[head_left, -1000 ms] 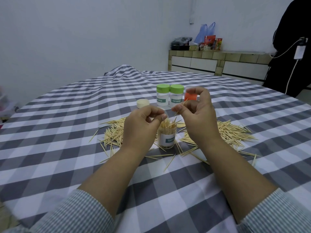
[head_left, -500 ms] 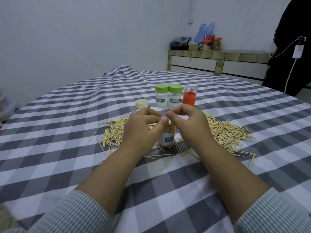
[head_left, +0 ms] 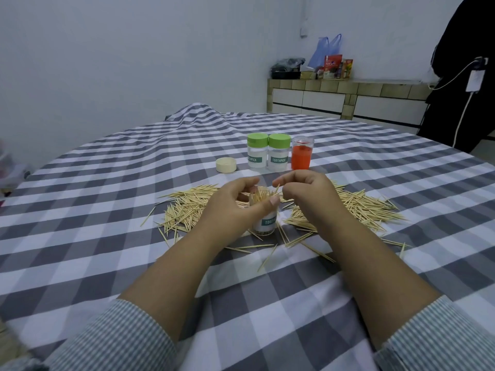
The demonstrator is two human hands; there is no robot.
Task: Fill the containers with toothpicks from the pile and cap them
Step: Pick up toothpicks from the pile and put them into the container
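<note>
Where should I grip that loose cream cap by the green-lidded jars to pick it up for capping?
Take the cream cap by its outer side wall, coming straight down from above with the left hand, which is the nearer one. It lies flat, seemingly open side up, a low round ring standing clear of the green-lidded jars, so a grip across its rim has room on both sides.

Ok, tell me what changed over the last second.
The right hand dropped from above the open container to its rim, pushing toothpicks in. The left hand kept gripping the container. The green-capped containers, orange one and loose cap stayed put.
</note>
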